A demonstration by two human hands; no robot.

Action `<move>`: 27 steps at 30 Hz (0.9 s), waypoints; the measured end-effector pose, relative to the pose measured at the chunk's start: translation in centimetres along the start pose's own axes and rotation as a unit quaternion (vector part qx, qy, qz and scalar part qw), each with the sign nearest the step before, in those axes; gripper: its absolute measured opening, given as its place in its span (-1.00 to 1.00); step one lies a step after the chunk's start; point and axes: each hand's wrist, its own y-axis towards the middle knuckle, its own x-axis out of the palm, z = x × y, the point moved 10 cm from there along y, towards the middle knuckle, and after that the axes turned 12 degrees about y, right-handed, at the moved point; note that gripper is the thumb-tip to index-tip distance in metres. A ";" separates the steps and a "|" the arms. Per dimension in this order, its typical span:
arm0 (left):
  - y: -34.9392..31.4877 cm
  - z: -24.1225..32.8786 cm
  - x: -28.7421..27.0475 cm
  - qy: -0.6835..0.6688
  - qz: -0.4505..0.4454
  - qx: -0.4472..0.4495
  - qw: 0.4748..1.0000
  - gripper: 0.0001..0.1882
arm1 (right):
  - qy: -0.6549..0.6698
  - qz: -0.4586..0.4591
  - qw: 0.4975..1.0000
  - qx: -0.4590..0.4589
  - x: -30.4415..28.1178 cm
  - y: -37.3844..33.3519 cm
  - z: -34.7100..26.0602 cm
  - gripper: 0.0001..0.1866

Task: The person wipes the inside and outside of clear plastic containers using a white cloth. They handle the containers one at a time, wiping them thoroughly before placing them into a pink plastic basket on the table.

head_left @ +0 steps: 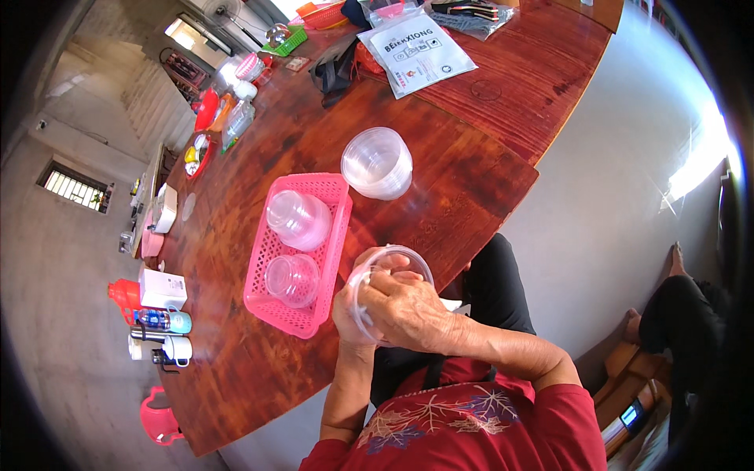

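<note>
Over the near edge of the brown wooden table [471,196], beside the pink basket [290,320], a clear plastic bowl [418,271] is gripped from outside by the curled left hand [351,315], while the right hand [412,310] is placed across its mouth, fingers bent, whatever they may pinch being hidden.

Cannot see fully the left hand [349,318], partly hidden behind the right hand [410,310], nor the red T-shirt [463,443], cut off below.

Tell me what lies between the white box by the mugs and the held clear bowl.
In the head view: bare wooden tabletop, then the pink basket holding clear plastic cups.
</note>
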 end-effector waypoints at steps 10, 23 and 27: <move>0.8 2.1 -0.3 -0.040 -0.067 0.042 0.996 -0.28 | 0.096 -0.152 0.984 0.017 -3.7 -1.1 -0.4 -0.72; 0.4 0.1 -0.8 -0.116 -0.059 -0.008 0.991 -0.29 | 0.217 -0.134 0.967 -0.019 -3.0 -1.8 -1.1 -0.72; 0.2 -0.2 -0.9 -0.126 -0.031 -0.021 0.991 -0.27 | 0.048 0.105 0.992 0.057 -9.0 -0.6 -0.4 -0.66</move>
